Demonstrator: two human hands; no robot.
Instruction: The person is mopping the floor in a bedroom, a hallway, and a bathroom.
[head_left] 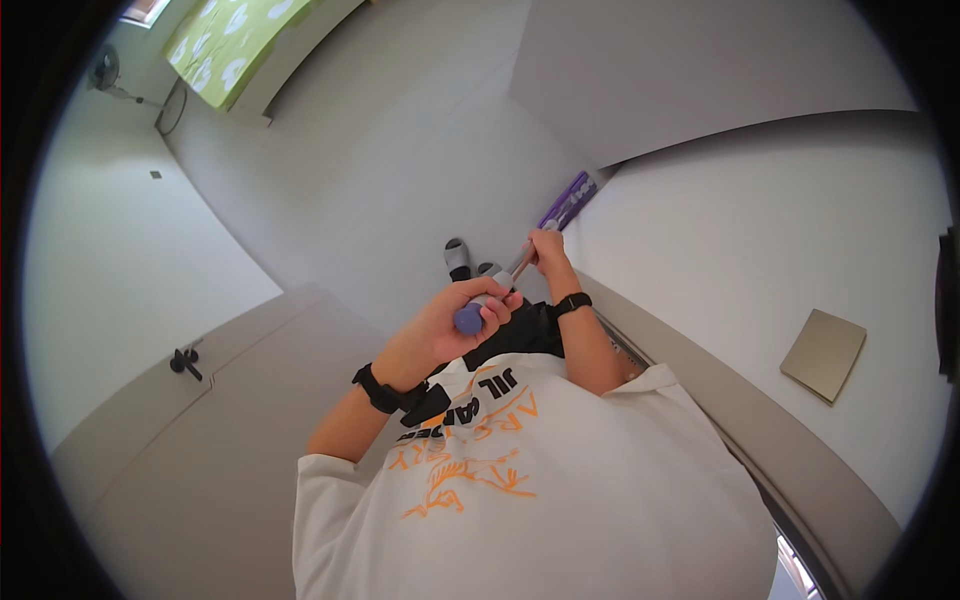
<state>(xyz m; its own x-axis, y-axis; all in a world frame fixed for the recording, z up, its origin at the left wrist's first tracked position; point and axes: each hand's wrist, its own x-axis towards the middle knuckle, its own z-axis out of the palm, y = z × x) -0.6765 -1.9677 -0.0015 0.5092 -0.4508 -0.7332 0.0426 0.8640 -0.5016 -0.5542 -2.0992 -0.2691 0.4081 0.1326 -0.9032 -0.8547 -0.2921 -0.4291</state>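
My left hand is closed around the purple-capped top end of a long mop handle, close to my chest. Farther down the pole, my right hand grips the shaft. The handle runs down to a flat purple mop head lying on the pale floor next to the base of a white wall. Both wrists wear black bands. My feet in grey slippers show below the hands.
A white wall stands on my right with a tan square panel on it. A door with a black handle is on my left. A bed with a green patterned cover and a fan stand far off.
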